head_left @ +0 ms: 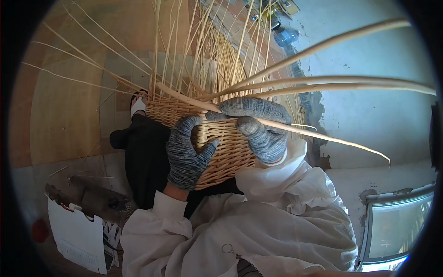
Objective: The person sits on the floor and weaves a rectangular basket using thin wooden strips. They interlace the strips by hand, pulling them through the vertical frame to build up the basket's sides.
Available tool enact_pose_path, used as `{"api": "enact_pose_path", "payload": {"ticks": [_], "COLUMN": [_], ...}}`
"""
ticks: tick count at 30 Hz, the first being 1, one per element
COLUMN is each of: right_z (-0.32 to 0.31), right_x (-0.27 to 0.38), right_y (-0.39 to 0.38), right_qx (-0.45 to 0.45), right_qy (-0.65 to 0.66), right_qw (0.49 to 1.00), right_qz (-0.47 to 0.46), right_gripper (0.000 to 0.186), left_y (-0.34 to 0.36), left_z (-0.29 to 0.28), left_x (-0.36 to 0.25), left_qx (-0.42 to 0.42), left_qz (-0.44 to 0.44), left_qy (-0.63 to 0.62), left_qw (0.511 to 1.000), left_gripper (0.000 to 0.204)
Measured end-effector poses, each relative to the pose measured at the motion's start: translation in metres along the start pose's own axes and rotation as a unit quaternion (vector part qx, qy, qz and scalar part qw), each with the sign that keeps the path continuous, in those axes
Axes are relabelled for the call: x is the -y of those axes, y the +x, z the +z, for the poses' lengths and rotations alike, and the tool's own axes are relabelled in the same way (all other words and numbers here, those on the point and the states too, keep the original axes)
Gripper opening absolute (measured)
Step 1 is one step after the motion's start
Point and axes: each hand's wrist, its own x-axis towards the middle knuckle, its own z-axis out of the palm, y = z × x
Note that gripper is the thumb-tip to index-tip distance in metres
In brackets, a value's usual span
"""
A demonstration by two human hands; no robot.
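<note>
A half-woven wicker basket [221,159] rests on my lap, its long uprights fanning up and outward from the woven wall. My left hand [187,152], in a grey knitted glove, clasps the basket's near corner, thumb on the front face and fingers over the edge. In a matching glove, my right hand [260,122] closes round a peeled willow rod [318,135] at the upper edge of the weave. The rod's thin tip runs out to the right, and its thicker part slants up to the left. Part of the weave is hidden behind both hands.
Thick pale rods [341,85] stick out to the right toward the white wall. A bundle of loose rods [226,60] lies beyond the basket. A clear plastic bottle [286,37] is by the wall. Torn white cardboard [74,235] stands at lower left; a window [397,221] is at lower right.
</note>
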Motion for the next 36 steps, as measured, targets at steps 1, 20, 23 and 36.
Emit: {"api": "enact_pose_path", "payload": {"ticks": [1,20,23,36], "right_z": [0.001,0.002,0.004,0.011], "right_x": [-0.004,0.014,0.010,0.001], "right_y": [0.001,-0.012,-0.015,-0.014], "right_qx": [-0.003,0.114,0.135,0.186], "right_qy": [-0.004,-0.500,-0.496,-0.503], "right_qw": [1.000,0.850,0.854,0.844], "right_qz": [-0.015,-0.120,-0.084,0.007], "right_gripper": [0.025,0.010,0.010,0.012], "left_y": [0.002,-0.020,-0.023,-0.029], "left_z": [-0.001,0.009,0.009,0.018], "left_x": [0.000,-0.003,0.004,0.009], "left_qx": [-0.004,-0.070,-0.044,-0.025], "left_qz": [0.011,0.073,0.082,0.047], "left_qy": [0.015,0.166,0.167,0.154], "left_qw": [1.000,0.981,0.982,0.987], "left_gripper": [0.050,0.035,0.035,0.038]}}
